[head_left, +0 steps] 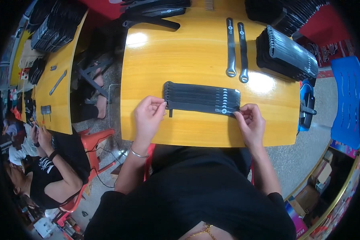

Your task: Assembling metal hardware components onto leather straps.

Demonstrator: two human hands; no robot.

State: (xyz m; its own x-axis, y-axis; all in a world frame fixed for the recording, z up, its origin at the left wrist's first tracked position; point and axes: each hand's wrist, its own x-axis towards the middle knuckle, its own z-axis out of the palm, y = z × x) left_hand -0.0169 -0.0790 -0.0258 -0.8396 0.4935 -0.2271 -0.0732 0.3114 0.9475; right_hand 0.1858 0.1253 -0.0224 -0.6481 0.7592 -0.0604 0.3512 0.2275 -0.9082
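Observation:
In front of me on the yellow table (180, 130) lies a row of several black straps (194, 96), overlapping like shingles, their pale marks lined up near the right end. At the left end of the nearest strap, my left hand (147, 116) is closed in a pinch. My right hand (253, 122) pinches the same strap at its right end, by the near corner. A short black tab (171, 113) sticks out below the row near my left fingers. Farther off, two single straps (231, 48) with slotted ends lie side by side.
A thick stack of straps (290, 52) stands at the far right, with more bundles (158, 8) along the back edge. A blue plastic chair (347, 102) is on the right. At the left, another person (54, 172) works at a second yellow table (62, 110).

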